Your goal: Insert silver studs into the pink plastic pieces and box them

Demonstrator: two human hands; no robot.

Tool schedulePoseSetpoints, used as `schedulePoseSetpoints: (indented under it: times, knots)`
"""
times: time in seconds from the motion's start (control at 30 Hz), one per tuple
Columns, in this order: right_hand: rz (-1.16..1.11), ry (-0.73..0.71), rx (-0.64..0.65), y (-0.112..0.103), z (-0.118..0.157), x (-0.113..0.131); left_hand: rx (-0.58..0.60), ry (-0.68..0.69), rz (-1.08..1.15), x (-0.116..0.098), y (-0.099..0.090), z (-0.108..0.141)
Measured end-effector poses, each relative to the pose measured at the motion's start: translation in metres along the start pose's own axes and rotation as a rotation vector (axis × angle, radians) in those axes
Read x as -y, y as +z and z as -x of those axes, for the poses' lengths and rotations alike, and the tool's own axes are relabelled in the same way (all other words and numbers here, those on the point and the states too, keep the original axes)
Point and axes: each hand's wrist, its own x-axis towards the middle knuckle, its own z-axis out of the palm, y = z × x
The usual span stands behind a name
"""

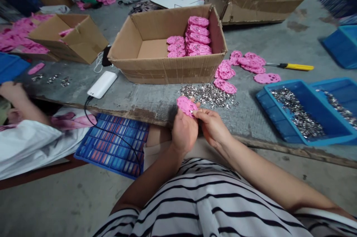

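Observation:
My left hand is closed around the lower edge of a flat pink plastic piece with a scalloped outline, held just over the table's front edge. At that piece's right end, my right hand pinches with thumb and forefinger, by a small shiny metal spot; what exactly is between the fingertips is too small to make out. A heap of small silvery metal parts lies on the table right behind both hands. Several similar pink pieces are scattered to the right of the heap.
Behind the heap stands an open cardboard box with stacked pink pieces. Blue bins of metal parts are at right, near a yellow-handled tool. A white power bank with a cable lies left. Another person's arm reaches in at far left.

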Motion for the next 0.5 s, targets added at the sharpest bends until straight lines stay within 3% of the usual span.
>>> schedulePoseSetpoints:
  times: [0.33, 0.5]
  knots:
    - [0.062, -0.013, 0.059, -0.004, -0.001, 0.002, 0.013, -0.037, -0.044, -0.004, 0.002, -0.002]
    - [0.24, -0.188, 0.112, -0.01, -0.006, 0.014, 0.114, 0.003, -0.04, -0.006, 0.003, -0.001]
